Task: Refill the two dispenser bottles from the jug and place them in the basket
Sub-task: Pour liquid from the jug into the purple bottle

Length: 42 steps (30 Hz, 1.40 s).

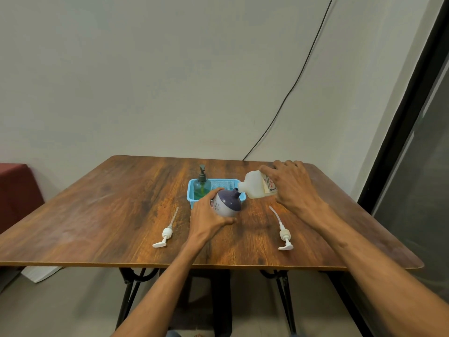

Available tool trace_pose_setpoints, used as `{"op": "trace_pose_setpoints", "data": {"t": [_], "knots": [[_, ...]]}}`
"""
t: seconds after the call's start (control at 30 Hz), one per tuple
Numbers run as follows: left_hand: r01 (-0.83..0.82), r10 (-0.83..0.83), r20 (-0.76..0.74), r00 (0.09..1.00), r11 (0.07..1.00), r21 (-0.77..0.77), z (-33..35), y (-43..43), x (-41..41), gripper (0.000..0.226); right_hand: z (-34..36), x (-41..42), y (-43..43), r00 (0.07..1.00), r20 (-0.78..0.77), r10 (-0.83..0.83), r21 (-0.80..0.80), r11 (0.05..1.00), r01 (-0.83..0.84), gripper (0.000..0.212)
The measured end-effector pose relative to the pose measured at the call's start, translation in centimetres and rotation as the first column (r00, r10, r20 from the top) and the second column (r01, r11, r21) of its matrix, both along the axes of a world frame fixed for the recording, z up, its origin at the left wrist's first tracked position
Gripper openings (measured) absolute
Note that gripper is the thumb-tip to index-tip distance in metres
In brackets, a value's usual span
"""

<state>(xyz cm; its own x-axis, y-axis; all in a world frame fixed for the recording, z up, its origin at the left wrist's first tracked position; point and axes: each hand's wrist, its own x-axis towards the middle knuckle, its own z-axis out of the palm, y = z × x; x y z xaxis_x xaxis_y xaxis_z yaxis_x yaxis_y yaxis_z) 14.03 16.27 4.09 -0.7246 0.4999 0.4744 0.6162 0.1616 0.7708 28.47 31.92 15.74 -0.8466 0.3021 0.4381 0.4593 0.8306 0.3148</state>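
The wooden surface (121,215) carries a blue basket (192,193) with a green pump bottle (202,188) standing in its left end. Just in front of the basket, the right hand (291,186) tips the white jug (255,188) on its side, fingers clamped around its body, spout at the neck of the purple dispenser bottle (228,203). The left hand (206,215) grips that bottle, tilted toward the jug, fingers wrapped round it. Two white pump heads (164,235) (284,237) lie apart on either side. This looks like the pouring step on one bottle; next would come righting the jug, then screwing a pump back in before basketing.
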Motion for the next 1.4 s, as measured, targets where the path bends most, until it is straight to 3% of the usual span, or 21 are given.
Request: {"op": "trace_pose_setpoints", "data": {"t": [1.4], "knots": [[0.023,-0.023,0.013,1.0,0.999,0.024,-0.12,0.02,-0.07,0.084,0.91,0.25,-0.81,1.0,0.03,-0.005,0.031,1.0,0.004,0.069]]}}
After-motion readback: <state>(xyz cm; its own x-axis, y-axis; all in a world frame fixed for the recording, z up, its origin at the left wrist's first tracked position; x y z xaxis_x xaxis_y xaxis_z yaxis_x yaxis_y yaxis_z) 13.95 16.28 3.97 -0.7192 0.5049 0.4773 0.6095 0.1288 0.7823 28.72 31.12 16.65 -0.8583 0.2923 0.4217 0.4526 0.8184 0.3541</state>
